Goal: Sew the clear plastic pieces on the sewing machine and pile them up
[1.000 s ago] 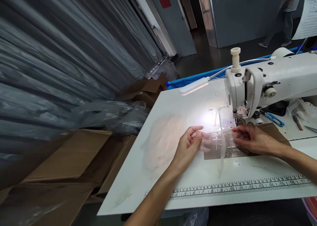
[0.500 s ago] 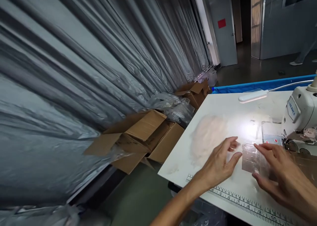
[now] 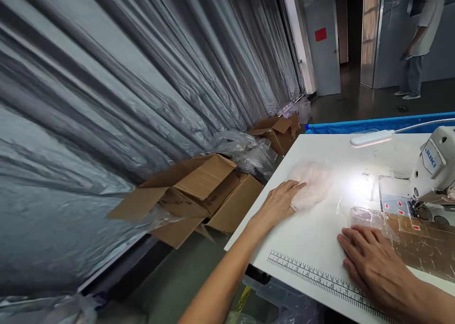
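My left hand [image 3: 280, 201] lies palm down on the white table at its left side, fingers stretched out over the near edge of a pale, thin piece of fabric [image 3: 310, 189]. The fabric is blurred, so its shape and layers are unclear. My right hand [image 3: 373, 257] rests low on the table, fingers extended and nothing visible in them. Its fingertips touch or nearly touch the left end of a brown board covered in clear tape [image 3: 423, 243]. That board lies in front of the white sewing machine [image 3: 432, 158].
A printed ruler [image 3: 313, 274] runs along the table's near edge. A lamp [image 3: 373, 138] shines on the tabletop. Open cardboard boxes [image 3: 206, 179] and plastic bags [image 3: 245, 148] stand left of the table by a silver curtain [image 3: 142, 77]. A person [image 3: 423, 44] stands beyond the blue edging [image 3: 373, 122].
My left hand has moved left onto the fabric, which now looks smaller and lies farther back. My right hand has lowered and flattened by the board. A person has come into view.
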The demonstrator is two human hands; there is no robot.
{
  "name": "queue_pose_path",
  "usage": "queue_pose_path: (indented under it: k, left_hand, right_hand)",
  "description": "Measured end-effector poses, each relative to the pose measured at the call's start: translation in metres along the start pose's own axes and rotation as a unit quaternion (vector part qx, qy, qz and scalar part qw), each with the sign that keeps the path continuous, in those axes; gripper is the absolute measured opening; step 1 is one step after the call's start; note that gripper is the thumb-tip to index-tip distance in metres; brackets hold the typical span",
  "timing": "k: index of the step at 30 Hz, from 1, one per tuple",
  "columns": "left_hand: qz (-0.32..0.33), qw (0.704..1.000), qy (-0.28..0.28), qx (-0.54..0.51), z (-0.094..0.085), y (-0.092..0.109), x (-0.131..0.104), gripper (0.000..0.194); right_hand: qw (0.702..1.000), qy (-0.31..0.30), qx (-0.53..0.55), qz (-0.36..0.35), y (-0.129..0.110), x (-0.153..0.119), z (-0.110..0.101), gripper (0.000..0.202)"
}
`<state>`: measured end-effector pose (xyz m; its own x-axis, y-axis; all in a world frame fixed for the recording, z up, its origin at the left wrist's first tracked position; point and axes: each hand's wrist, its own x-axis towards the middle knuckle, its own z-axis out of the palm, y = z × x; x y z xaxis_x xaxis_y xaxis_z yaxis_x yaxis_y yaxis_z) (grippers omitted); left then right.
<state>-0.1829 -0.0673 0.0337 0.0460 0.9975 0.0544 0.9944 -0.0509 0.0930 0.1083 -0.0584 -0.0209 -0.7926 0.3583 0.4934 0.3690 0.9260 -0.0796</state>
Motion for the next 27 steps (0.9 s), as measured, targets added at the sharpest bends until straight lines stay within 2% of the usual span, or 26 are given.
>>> queue_pose_path:
  k: [3, 6, 9, 12, 14, 17, 20, 23, 25, 27]
  left_hand:
    - [-0.027, 0.998, 0.046, 0.029, -0.003, 0.011, 0.017, 0.045]
    - [-0.048, 0.996, 0.070, 0.041, -0.015, 0.018, 0.035, 0.037]
    - [-0.053, 0.995, 0.070, 0.057, -0.028, 0.024, 0.047, 0.042]
    - [-0.057, 0.994, 0.068, 0.069, -0.030, 0.031, 0.044, 0.051]
    - [-0.047, 0.994, 0.064, 0.079, -0.023, 0.038, 0.033, 0.059]
    - [0.021, 0.996, 0.050, 0.069, -0.001, 0.049, 0.009, 0.069]
    - [0.077, 0.994, 0.067, 0.047, 0.025, 0.060, -0.007, 0.056]
    - [0.085, 0.988, 0.115, 0.056, 0.043, 0.060, -0.005, 0.039]
    - [0.089, 0.986, 0.127, 0.054, 0.048, 0.053, 0.004, 0.037]
    - [0.088, 0.988, 0.119, 0.047, 0.047, 0.045, 0.014, 0.039]
  right_hand:
    - [0.998, -0.053, 0.030, 0.009, -0.003, 0.024, 0.003, 0.033]
    - [0.991, -0.117, 0.049, 0.040, -0.002, 0.061, 0.005, 0.034]
    - [0.978, -0.180, 0.069, 0.083, 0.000, 0.104, 0.009, 0.034]
    - [0.976, -0.178, 0.098, 0.080, 0.001, 0.125, 0.011, 0.037]
    - [0.978, -0.165, 0.116, 0.054, 0.001, 0.116, 0.009, 0.036]
    - [0.985, -0.101, 0.140, 0.001, 0.004, 0.078, 0.000, 0.023]
    - [0.993, -0.001, 0.114, -0.038, 0.016, 0.035, -0.014, 0.025]
    - [0.994, 0.043, 0.101, -0.029, 0.039, 0.002, -0.025, 0.026]
    - [0.994, 0.079, 0.071, -0.008, 0.056, -0.017, -0.030, 0.023]
    - [0.996, 0.080, 0.049, 0.015, 0.072, -0.036, -0.034, 0.022]
